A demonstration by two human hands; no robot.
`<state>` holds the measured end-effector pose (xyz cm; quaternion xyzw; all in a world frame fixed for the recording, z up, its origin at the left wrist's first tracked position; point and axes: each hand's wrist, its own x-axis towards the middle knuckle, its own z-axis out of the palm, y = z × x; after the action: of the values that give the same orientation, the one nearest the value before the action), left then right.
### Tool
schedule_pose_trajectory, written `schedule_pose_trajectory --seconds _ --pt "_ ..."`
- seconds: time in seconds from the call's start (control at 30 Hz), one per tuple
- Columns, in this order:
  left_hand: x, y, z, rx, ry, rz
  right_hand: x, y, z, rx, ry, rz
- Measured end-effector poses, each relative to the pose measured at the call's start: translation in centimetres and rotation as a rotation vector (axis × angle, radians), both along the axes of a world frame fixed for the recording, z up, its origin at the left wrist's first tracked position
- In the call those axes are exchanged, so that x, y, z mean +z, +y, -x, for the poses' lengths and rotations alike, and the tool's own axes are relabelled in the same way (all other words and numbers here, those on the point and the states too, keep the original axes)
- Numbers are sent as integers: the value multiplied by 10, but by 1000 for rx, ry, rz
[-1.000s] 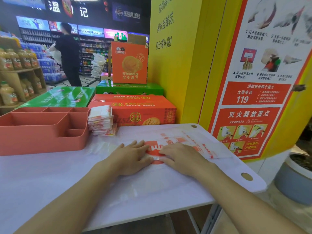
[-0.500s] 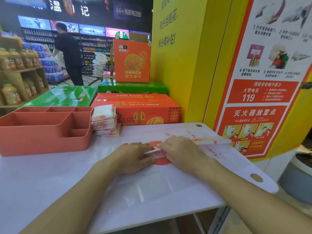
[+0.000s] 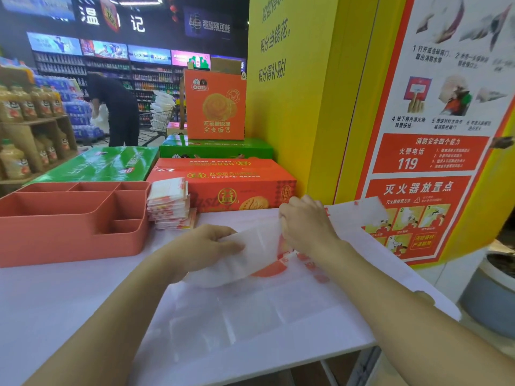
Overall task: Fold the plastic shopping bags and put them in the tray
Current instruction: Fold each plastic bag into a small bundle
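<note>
left hand point(image 3: 206, 246) grips a raised flap of the plastic shopping bag point(image 3: 250, 316), fingers and thumb curled onto the flap's left edge. right hand point(image 3: 306, 227) has its back to the camera, fingers curled down and pinching the bag just right of the flap; fingertips mostly hidden. the hands are close together, not touching.

the bag is translucent white with red print. most of it lies flat on the white worktop point(image 3: 55, 302) in front of the person. the middle part is lifted between the hands and one end sticks up past the right hand.

the salmon compartment tray point(image 3: 69, 240) sits on the worktop far left, well apart from the bag; no bags visible in the compartments. the stack of folded bags point(image 3: 170, 204) stands just beside the tray's right end.

behind: an orange-red box point(image 3: 223, 179), a green box point(image 3: 92, 165), an upright orange box point(image 3: 214, 107), a yellow pillar point(image 3: 306, 107) and a fire-safety poster point(image 3: 426, 151). a person point(image 3: 117, 107) in dark clothes bends over in the aisle.
</note>
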<state>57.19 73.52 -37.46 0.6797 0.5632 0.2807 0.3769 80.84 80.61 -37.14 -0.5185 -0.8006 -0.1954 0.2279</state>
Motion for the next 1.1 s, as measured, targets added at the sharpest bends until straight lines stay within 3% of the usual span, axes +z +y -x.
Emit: schedule_pose_trajectory --seconds 0.2,0.33,0.4,0.5,0.73,0.93,1.1 --pt "3 0 0 94 -222 110 -23 5 16 11 31 205" --pt "4 2 1 144 -313 176 -28 -10 25 160 133 177" --pt "4 4 0 159 -328 198 -28 -20 30 223 160 295" --pt "6 4 0 160 -263 222 -32 -25 29 199 152 465" --pt "10 4 23 142 53 242 -36 -22 19 113 141 488" --pt "13 2 25 121 30 264 -41 -14 16 18 89 465" --pt "12 1 18 106 -89 286 -37 -21 17 144 261 365"
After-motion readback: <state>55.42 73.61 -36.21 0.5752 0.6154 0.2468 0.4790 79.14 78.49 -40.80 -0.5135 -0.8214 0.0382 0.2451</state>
